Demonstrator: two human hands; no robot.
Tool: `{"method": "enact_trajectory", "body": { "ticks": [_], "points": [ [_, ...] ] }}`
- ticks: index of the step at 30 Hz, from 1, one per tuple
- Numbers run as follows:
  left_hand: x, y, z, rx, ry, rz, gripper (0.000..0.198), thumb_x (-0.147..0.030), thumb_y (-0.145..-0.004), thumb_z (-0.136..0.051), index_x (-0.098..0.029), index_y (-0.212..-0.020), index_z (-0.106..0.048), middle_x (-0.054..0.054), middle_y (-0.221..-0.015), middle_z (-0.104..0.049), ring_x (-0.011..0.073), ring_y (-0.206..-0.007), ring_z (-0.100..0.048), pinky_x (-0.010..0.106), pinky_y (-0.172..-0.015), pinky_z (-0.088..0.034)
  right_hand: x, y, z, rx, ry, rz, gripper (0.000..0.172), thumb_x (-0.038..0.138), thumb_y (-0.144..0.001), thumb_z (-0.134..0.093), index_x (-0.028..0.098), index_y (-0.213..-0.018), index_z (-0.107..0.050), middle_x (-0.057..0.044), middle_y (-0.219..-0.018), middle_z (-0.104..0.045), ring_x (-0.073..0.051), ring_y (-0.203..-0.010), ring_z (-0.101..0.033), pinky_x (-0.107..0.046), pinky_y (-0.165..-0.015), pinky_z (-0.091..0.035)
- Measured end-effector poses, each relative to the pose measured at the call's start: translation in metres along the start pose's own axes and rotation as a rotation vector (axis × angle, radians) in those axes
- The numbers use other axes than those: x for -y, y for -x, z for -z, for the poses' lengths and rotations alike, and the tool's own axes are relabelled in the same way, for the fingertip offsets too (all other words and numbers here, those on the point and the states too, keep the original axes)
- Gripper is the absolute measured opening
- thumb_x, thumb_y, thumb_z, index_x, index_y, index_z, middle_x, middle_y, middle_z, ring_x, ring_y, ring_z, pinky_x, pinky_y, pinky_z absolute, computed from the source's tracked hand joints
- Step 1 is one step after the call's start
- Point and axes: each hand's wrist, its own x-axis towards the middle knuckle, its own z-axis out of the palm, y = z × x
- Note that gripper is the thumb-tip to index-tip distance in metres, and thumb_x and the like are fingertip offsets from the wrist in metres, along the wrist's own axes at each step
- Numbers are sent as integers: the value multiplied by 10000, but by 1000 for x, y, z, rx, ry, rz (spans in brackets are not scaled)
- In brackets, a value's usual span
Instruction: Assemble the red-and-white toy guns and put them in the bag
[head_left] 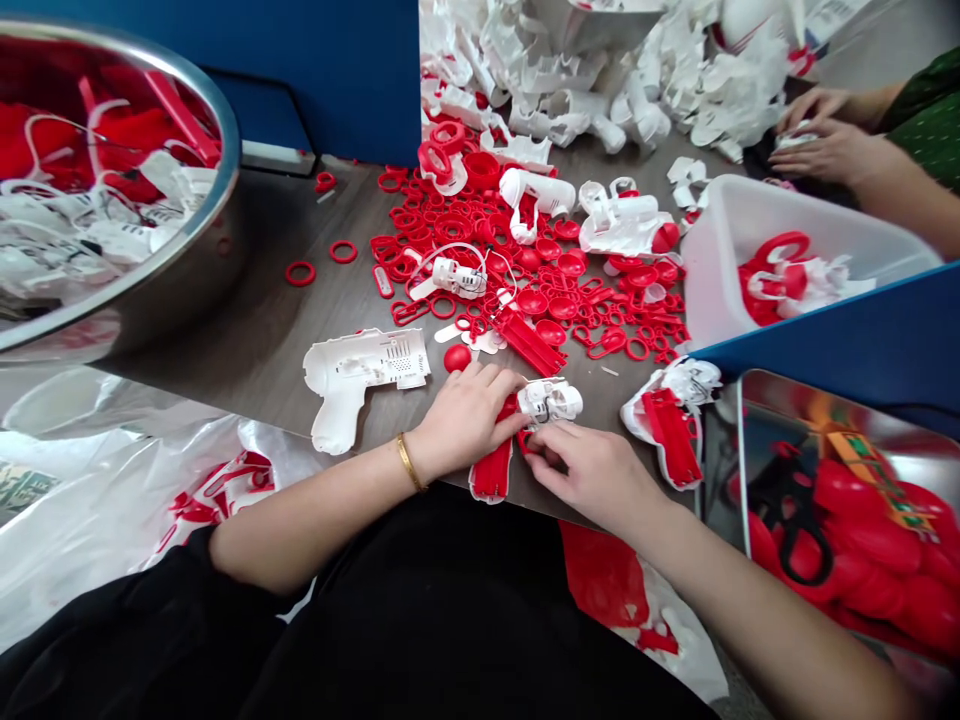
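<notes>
My left hand, with a gold bangle on its wrist, lies over a red plastic toy part. A white moulded piece joins that part, and the fingers of my right hand pinch it from below. Part of the join is hidden by my fingers. To the left sits a white toy gun shell, and a red ball lies just above my left hand. Beyond both hands spreads a heap of red rings and caps.
A steel bowl of red and white parts stands at the far left, above a plastic bag. A white bin holds red pieces at the right. A co-worker's hands work at the top right, beside piled white shells.
</notes>
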Motion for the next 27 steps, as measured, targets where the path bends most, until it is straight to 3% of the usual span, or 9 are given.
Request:
{"method": "enact_trajectory", "body": {
  "ticks": [4, 11, 14, 16, 18, 20, 22, 24, 27],
  "points": [
    [-3, -2, -1, 19, 2, 15, 353, -415, -856, -618, -166, -1096, -548, 73, -1056, -624, 257, -1005, -551, 422, -894, -462, -2, 12, -11, -71, -54, -6, 170, 202, -914, -482, 199, -844, -637, -15, -755, -697, -142, -685, -659, -249, -640, -464],
    [0, -1, -3, -6, 30, 9, 333, -389, -854, -618, -167, -1092, -546, 68, -1070, -624, 247, -1020, -546, 417, -902, -458, 14, 5, -4, 56, 105, -102, 141, 190, -873, -518, 192, -820, -648, -19, -716, -689, -182, -648, -658, -279, -565, -416],
    [0, -2, -7, -21, 30, 15, 327, -388, -857, -609, -166, -1090, -549, 70, -1066, -629, 247, -1015, -545, 421, -904, -454, 12, 4, 3, 119, -28, -169, 122, 259, -875, -548, 213, -848, -658, 16, -619, -639, -162, -573, -621, -270, -536, -421],
    [-2, -1, -9, -46, 35, -5, 341, -390, -858, -605, -163, -1108, -553, 82, -1091, -624, 252, -1038, -536, 426, -921, -445, 3, 3, 5, 40, -127, -117, 154, 343, -879, -564, 230, -891, -669, 4, -656, -634, -165, -628, -625, -279, -597, -470],
    [0, 3, -5, -119, 49, -54, 381, -400, -867, -589, -168, -1166, -539, 107, -1200, -586, 260, -1122, -504, 434, -966, -421, -8, 1, 2, -156, -91, -24, 252, 436, -847, -594, 228, -970, -667, -80, -923, -674, -239, -916, -640, -376, -804, -501],
    [10, 12, 5, -241, 38, -92, 435, -427, -883, -558, -185, -1240, -503, 122, -1336, -507, 264, -1225, -445, 443, -1029, -375, -17, -4, -4, -306, 33, 5, 467, 529, -804, -609, 215, -1149, -613, -160, -1278, -566, -364, -1249, -468, -548, -987, -390],
    [30, 26, 23, -337, -44, -54, 545, -477, -861, -569, -195, -1312, -452, 136, -1423, -428, 292, -1315, -365, 483, -1086, -305, -20, -9, -13, -294, 123, 1, 662, 569, -810, -573, 203, -1350, -463, -180, -1443, -427, -414, -1382, -282, -642, -1032, -287],
    [56, 43, 44, -326, -196, 81, 744, -520, -773, -653, -174, -1376, -390, 171, -1447, -387, 367, -1364, -290, 571, -1104, -233, -13, -15, -22, -232, 131, 24, 697, 551, -848, -526, 187, -1421, -368, -184, -1451, -423, -397, -1393, -275, -635, -1041, -281],
    [91, 66, 73, -203, -325, 275, 730, -495, -760, -672, -158, -1356, -418, 167, -1263, -547, 373, -1220, -465, 597, -1048, -306, 14, -35, -35, -203, 97, 54, 681, 552, -856, -514, 172, -1407, -393, -191, -1431, -446, -376, -1374, -314, -600, -1056, -283]
  ]
}}
